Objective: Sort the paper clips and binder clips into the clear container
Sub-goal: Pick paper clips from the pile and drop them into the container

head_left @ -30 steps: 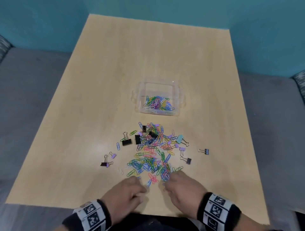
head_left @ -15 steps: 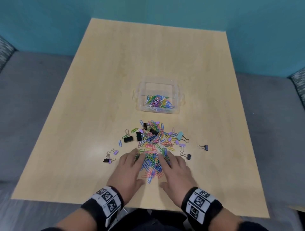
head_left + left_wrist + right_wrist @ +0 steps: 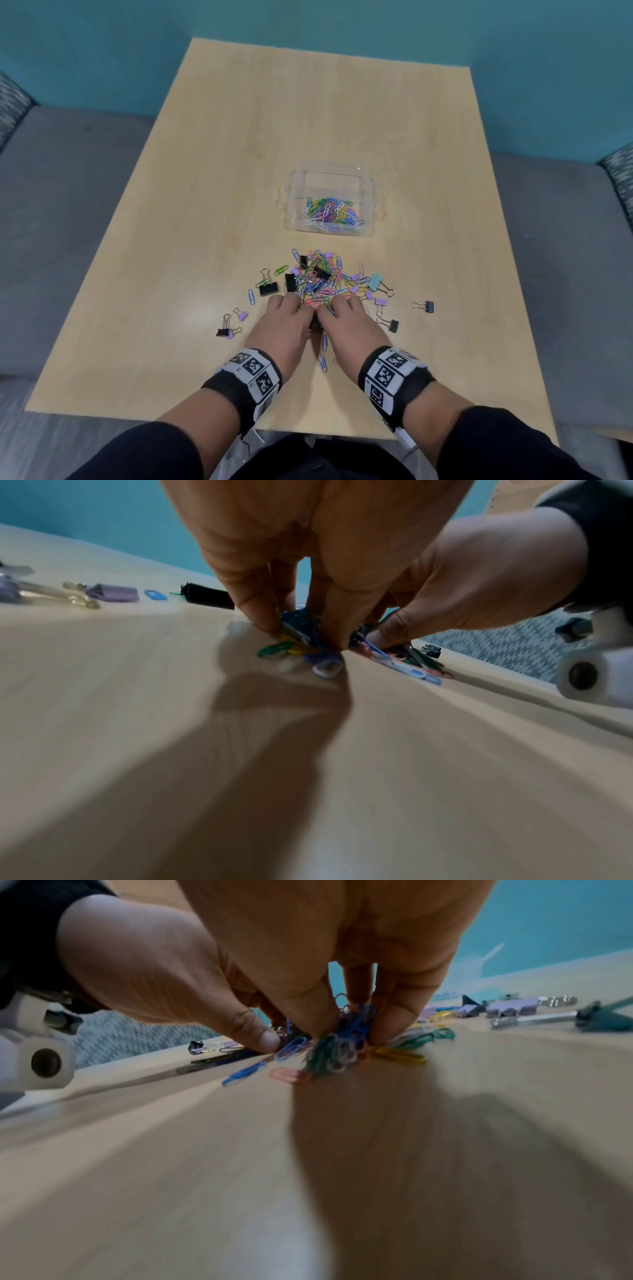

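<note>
A heap of coloured paper clips (image 3: pixel 322 277) mixed with black, lilac and teal binder clips lies on the wooden table (image 3: pixel 239 154). Behind it stands the clear container (image 3: pixel 371 202) with several paper clips inside. My left hand (image 3: pixel 286 313) and right hand (image 3: pixel 342 313) are side by side on the near part of the heap, fingers curled down. The left fingers (image 3: pixel 260 607) pinch a bunch of paper clips (image 3: pixel 298 631) against the table. In the right wrist view my right fingers (image 3: pixel 308 1007) pinch another bunch of paper clips (image 3: pixel 346 1039).
Loose binder clips lie around the heap: a black binder clip (image 3: pixel 268 287) at left, two small binder clips (image 3: pixel 226 330) at near left, a teal binder clip (image 3: pixel 375 281) and a dark binder clip (image 3: pixel 426 305) at right. Grey seating flanks the table; a teal wall stands behind.
Both hands moved forward from the table's near edge onto the heap, spread flat over it, then curled their fingers together and gathered paper clips.
</note>
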